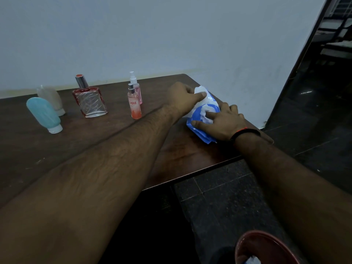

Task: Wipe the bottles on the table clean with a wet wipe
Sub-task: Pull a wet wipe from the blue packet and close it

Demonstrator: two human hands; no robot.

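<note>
Nearest, at the bottom right, a dark red bin (266,248) is seen on the black tiled floor (228,197), with a scrap of white and blue inside it.

The near edge of the brown table (95,145) runs diagonally from the lower middle up to the right corner; the right end stops just short of the dark doorway (323,82). A wide bare stretch of tabletop is left between the near edge and the bottles, crossed only by the left forearm.

At the right end of the table, close to its right edge, a blue wipe pack (200,128) lies flat. It is pressed down by the right hand (222,124), fingers spread on top; a black band (245,133) is worn at that wrist. The left hand (182,98) is pinched shut on a white wipe (202,92) standing up out of the pack. The two hands are close together, both on the pack.

Left of the hands, well apart from them, the bottles stand in a loose row. A teal tube (44,115) is nearest, on its cap and leaning, with a grey tube (52,100) just behind it. A square glass perfume bottle (90,101) is set mid-row. An orange spray bottle (134,103) stands upright nearest the left hand, with a pink pump bottle (136,86) just behind it.

The far table edge meets the pale wall (171,35).
</note>
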